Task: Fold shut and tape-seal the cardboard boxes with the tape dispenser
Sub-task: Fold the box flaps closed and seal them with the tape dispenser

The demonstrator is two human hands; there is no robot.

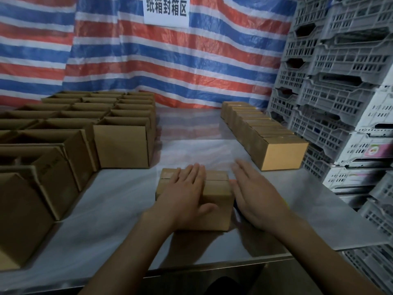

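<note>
A small cardboard box (pixel 215 206) sits in front of me on the table, its top flaps folded down with a seam across the top. My left hand (pixel 185 192) lies flat on the box top, fingers straight. My right hand (pixel 255 192) hovers just right of the box with straight fingers, holding nothing. Under that hand a bit of orange and dark blue (pixel 235 204) shows beside the box; most of it is hidden and I cannot tell what it is.
Several open-topped cardboard boxes (pixel 123 143) fill the left side of the table. A row of closed boxes (pixel 276 145) runs along the right. Stacked grey plastic crates (pixel 340 92) stand at the right edge. A striped tarp with a white sign (pixel 167 9) hangs behind. The steel table edge (pixel 212 267) is near me.
</note>
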